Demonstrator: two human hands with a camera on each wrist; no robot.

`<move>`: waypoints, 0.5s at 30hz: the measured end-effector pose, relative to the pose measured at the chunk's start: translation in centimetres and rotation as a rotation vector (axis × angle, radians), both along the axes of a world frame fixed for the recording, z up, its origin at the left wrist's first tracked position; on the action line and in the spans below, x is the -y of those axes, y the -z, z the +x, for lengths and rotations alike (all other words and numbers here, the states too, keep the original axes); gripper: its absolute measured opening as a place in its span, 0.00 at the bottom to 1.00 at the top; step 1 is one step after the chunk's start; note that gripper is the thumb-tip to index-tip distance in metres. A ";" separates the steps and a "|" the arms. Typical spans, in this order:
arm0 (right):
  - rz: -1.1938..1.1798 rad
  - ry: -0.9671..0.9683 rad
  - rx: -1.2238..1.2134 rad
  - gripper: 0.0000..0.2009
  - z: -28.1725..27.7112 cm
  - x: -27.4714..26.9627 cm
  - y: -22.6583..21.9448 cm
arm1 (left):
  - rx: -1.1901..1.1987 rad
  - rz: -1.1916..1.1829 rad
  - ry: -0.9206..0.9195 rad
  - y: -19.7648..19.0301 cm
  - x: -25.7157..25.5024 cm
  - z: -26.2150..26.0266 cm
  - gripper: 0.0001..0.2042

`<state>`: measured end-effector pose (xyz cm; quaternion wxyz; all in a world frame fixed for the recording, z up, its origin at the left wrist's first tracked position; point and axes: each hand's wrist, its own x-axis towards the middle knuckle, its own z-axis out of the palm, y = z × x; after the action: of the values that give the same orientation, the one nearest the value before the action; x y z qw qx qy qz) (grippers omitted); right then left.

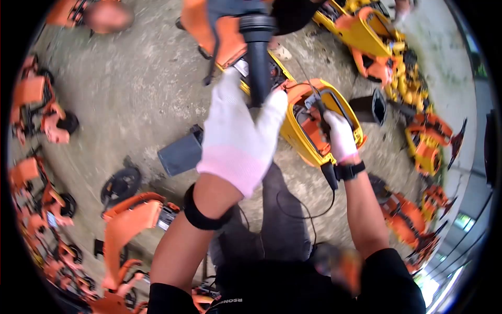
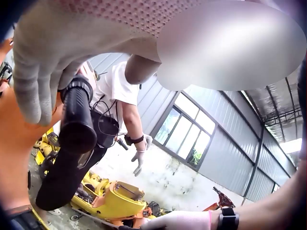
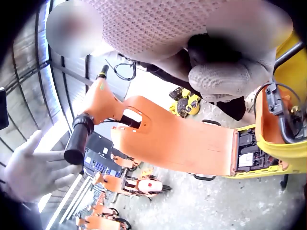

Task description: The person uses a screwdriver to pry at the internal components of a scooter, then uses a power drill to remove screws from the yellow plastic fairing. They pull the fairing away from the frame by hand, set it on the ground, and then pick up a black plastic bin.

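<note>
My left hand (image 1: 235, 138), in a white glove with a pink cuff, is held with its fingers straight and thumb apart, right beside the black handlebar grip (image 1: 257, 68) of an orange scooter (image 3: 177, 139). My right hand (image 1: 341, 137), gloved the same way, curls round a black corded tool (image 1: 328, 175) over the scooter's open yellow rear compartment (image 1: 297, 140). A cable hangs from the tool's lower end in a loop. Most of the tool is hidden by the fingers. Orange parts and a black bracket (image 3: 275, 98) show inside the compartment.
A person in a white shirt (image 2: 115, 86) stands beyond the handlebar. Yellow and orange scooter bodies (image 1: 361, 31) line the right side, and orange scooters (image 1: 31, 94) the left. A dark grey bin-like box (image 1: 180, 150) and a wheel (image 1: 121, 184) lie on the concrete floor.
</note>
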<state>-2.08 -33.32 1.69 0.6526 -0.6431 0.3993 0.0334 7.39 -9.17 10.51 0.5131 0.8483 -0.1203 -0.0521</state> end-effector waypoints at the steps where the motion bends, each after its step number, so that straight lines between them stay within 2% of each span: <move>1: 0.084 0.077 0.038 0.07 1.1 -0.1 0.2 | -0.107 -0.076 -0.018 0.4 1.4 1.1 0.26; 2: 0.167 0.153 0.080 0.07 2.5 0.0 0.7 | -0.216 -0.147 -0.042 0.7 2.6 2.1 0.21; 4: 0.278 0.158 0.155 0.04 5.2 1.4 4.0 | -0.270 -0.070 -0.113 0.1 4.2 4.2 0.20; 6: 0.416 0.225 0.117 0.03 9.1 0.8 4.8 | -0.270 0.025 -0.173 1.1 4.4 6.1 0.17; 8: 0.452 0.285 0.039 0.04 13.6 0.6 8.2 | -0.205 -0.006 -0.254 1.6 4.5 6.3 0.16; 10: 0.604 0.354 0.033 0.05 17.4 0.3 12.9 | -0.220 0.069 -0.348 0.7 5.2 5.6 0.16; 11: 0.404 0.189 0.128 0.05 19.2 -0.2 20.2 | -0.209 0.095 -0.395 0.5 6.0 5.4 0.16; 12: 0.257 0.109 0.104 0.06 20.8 -0.3 24.4 | -0.197 0.119 -0.448 0.5 6.8 5.3 0.16; 15: -0.557 -0.301 0.006 0.06 24.9 -0.6 30.3 | -0.162 0.263 -0.511 1.1 5.9 4.9 0.15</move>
<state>22.87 -32.69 -28.66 0.4402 -0.8490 0.2917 0.0170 12.27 -15.02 9.37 0.4031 0.9034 0.1463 -0.0040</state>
